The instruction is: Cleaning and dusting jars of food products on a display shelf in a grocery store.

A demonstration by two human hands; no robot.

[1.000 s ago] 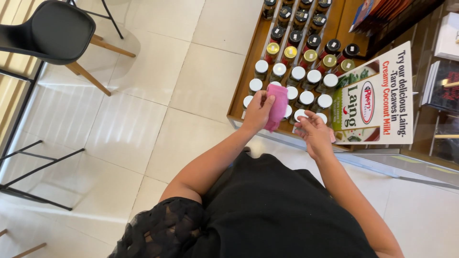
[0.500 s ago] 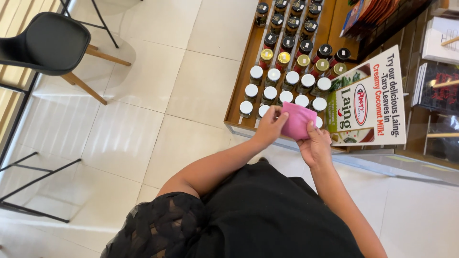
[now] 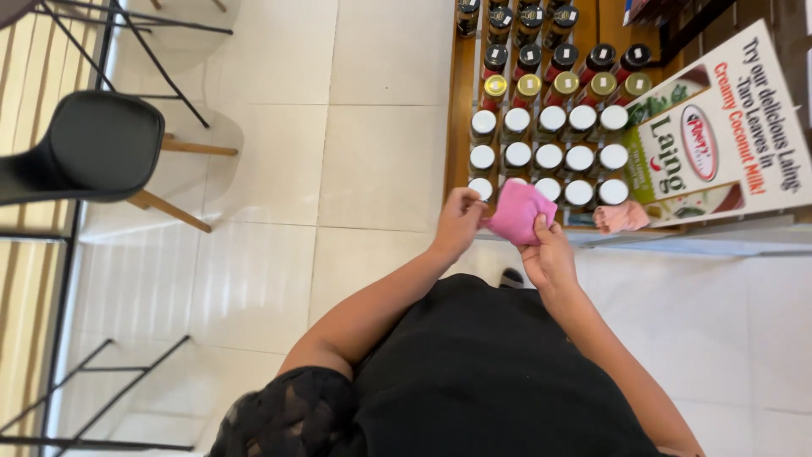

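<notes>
Pink cloth (image 3: 518, 211) lowered, hiding front jars (image 3: 550, 156).

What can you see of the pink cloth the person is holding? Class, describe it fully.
The pink cloth is a soft, plain fabric piece, bunched or folded into a rough square with creases across it. It is held up between both hands: the left hand pinches its left edge and the right hand grips its lower right corner. It sits in front of the nearest row of white-lidded jars on the wooden shelf, hiding part of one lid. Whether it touches the jars cannot be told.
</notes>
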